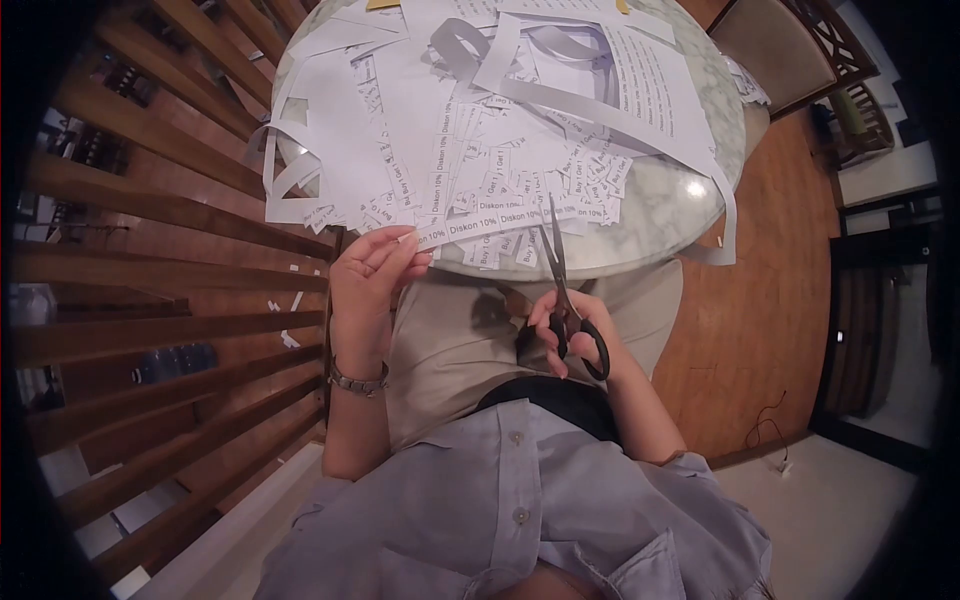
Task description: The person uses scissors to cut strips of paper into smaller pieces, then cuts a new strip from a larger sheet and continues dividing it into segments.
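My left hand (378, 272) pinches the left end of a printed paper strip (472, 228) that reads "Diskon 10%". The strip stretches to the right over the table's near edge. My right hand (580, 335) has its fingers in the black handles of a pair of scissors (557, 262). The scissors point away from me, their blades nearly together, with the tips near the right part of the strip. Beneath and beyond the strip lie many small cut labels (495, 185), some reading "Buy 1 Get 1".
Printed sheets (655, 85) and long blank offcuts (725, 215) cover much of the round marble table (670, 212); one offcut hangs over the right edge. Wooden slats (180, 270) stand close on the left. A chair (775, 50) is at the back right. Paper scraps (290, 338) lie beyond the slats.
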Demonstrator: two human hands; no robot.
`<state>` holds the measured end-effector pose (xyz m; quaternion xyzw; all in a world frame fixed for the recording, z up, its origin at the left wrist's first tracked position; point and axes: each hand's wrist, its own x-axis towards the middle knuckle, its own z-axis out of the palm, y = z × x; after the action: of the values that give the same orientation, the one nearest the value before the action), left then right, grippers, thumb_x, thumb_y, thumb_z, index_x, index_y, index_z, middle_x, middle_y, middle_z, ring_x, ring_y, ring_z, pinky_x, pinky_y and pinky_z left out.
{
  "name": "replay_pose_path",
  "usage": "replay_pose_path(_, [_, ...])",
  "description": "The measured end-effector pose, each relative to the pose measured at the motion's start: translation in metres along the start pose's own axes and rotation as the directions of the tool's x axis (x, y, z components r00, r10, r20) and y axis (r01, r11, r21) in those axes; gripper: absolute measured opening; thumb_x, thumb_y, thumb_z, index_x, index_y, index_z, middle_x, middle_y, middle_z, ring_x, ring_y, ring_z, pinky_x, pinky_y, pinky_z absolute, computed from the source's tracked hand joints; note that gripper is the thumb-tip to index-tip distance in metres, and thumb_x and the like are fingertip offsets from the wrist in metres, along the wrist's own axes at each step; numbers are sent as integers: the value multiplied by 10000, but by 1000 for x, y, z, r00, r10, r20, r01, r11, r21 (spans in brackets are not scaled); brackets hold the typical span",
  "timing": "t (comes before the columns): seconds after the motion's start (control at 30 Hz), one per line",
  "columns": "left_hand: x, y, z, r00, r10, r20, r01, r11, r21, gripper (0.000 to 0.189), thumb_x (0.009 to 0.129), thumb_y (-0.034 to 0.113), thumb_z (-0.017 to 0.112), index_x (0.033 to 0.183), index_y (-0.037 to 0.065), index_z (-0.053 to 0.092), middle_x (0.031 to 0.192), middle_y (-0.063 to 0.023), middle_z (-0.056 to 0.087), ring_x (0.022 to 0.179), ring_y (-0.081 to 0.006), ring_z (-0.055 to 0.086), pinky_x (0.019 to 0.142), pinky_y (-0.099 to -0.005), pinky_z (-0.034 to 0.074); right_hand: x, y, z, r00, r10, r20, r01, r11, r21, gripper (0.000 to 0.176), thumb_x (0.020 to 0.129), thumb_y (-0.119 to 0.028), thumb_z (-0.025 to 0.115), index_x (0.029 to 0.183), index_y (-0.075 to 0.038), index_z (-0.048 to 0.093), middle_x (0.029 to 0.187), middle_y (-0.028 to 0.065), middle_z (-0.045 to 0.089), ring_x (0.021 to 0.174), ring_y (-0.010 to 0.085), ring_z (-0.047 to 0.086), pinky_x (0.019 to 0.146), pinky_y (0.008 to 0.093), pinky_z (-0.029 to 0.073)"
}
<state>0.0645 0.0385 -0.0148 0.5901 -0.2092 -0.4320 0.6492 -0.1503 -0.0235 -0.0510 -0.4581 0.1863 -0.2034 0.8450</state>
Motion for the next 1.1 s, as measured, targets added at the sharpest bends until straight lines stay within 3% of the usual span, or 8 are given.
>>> replay_pose_path(0.5, [-2, -2, 5, 997, -10, 72, 7, 999, 39, 204, 757, 71, 549, 925, -42, 521, 762, -90, 592, 643, -85, 559, 577, -168, 446, 2, -5, 2, 996, -54, -66, 55, 998, 7, 607, 603, -483, 657, 854, 25, 439, 578, -14, 396, 398, 59, 433, 357, 180, 367])
replay_pose_path(1.1, [1, -4, 6, 998, -21, 52, 19, 999, 47, 189, 759, 62, 547, 914, -43, 526, 750, -93, 593, 635, -91, 563, 571, -173, 452, 1, -6, -1, 994, -40, -97, 41, 999, 10, 390, 687, -288, 650, 821, 16, 447, 579, 10, 421, 356, 79, 427, 315, 193, 342])
